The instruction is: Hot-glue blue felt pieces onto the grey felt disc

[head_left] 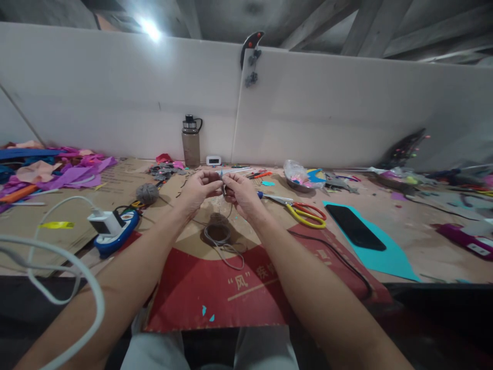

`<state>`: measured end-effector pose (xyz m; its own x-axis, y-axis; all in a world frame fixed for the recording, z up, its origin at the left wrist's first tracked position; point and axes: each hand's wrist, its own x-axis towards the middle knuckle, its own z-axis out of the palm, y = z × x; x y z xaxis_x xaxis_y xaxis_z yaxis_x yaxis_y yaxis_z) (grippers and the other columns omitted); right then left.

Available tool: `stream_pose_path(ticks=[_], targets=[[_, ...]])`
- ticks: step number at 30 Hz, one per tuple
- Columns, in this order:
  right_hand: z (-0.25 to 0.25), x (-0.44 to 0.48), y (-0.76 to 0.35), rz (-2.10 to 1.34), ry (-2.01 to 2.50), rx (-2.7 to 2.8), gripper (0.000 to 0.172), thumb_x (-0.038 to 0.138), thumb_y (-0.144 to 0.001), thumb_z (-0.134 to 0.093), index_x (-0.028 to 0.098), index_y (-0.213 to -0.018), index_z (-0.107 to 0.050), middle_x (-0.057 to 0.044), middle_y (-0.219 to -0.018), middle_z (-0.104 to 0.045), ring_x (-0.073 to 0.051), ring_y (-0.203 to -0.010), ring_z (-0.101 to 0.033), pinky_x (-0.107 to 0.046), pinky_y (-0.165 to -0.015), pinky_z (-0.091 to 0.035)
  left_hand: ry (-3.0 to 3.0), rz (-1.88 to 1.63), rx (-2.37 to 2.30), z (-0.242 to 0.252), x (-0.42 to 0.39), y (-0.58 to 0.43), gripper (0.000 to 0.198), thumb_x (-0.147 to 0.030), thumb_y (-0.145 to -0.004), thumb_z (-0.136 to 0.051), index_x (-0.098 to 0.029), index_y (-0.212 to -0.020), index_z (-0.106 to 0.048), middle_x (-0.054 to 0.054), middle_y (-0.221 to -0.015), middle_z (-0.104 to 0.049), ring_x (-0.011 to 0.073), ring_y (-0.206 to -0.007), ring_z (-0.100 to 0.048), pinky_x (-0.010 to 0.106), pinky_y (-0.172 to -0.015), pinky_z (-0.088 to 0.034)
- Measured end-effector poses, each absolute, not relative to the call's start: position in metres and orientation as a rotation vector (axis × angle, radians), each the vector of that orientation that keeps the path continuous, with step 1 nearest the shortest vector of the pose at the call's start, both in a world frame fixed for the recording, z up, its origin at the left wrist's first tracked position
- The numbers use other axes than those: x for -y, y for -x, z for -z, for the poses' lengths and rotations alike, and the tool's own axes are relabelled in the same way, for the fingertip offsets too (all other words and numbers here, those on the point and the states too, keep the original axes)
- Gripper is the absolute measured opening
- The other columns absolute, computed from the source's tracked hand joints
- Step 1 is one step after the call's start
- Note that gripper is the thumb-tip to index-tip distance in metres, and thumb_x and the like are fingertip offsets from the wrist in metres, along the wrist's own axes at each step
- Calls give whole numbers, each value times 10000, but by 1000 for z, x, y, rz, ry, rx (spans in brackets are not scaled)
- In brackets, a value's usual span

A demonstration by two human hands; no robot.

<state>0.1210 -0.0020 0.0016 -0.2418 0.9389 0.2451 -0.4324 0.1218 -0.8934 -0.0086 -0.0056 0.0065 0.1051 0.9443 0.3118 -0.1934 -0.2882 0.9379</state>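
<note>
My left hand (201,191) and my right hand (242,193) meet above the cardboard, fingertips pinched close together. Between them is a small piece with a bluish tip and a dark part, too small to name. A thin strand seems to hang beneath my right fingers; where it ends is hidden. Below both hands lies a loose coil of grey cord (217,234) on the red and tan cardboard sheet (215,298). Just right of my right hand are scissors (304,211) with red and yellow handles, and a blue-tipped tool end partly shows beside them.
A bottle (191,144) and small white digital display (213,161) stand by the partition. At left are a grey yarn ball (147,193), a blue power strip (117,234) with white cable, and coloured scraps (73,172). A black phone (355,226) lies on turquoise sheet at right.
</note>
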Motion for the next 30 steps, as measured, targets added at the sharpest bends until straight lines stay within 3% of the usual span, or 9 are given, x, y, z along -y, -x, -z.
stream_pose_path(ticks=[8,23,30], targets=[[0,1,-119,-1402,595,1153,260,319,-639,-679,175,-712,-476,108,-489,-349,-9,-386,-248,-150,-366,-167,-1358,-1389,-831,-5,7,5,242,-251,-658,-669,-148,-862,-590,26,-811,-644,124,-720,-612,315,-726,-516],[2,2,-117,-1242,770,1179,250,350,-655,-642,194,-739,-465,91,-534,-411,-26,-414,-322,-150,-377,-254,-1405,-1441,-857,-6,10,2,230,-318,-675,-677,-151,-814,-604,21,-761,-654,105,-644,-591,247,-639,-491],[4,2,-117,-1192,841,1238,246,383,-688,-613,208,-747,-450,93,-543,-375,-31,-429,-290,-142,-378,-224,-1310,-1561,-910,-2,-1,10,190,-302,-657,-667,-158,-703,-551,-15,-666,-597,93,-591,-557,234,-603,-487]])
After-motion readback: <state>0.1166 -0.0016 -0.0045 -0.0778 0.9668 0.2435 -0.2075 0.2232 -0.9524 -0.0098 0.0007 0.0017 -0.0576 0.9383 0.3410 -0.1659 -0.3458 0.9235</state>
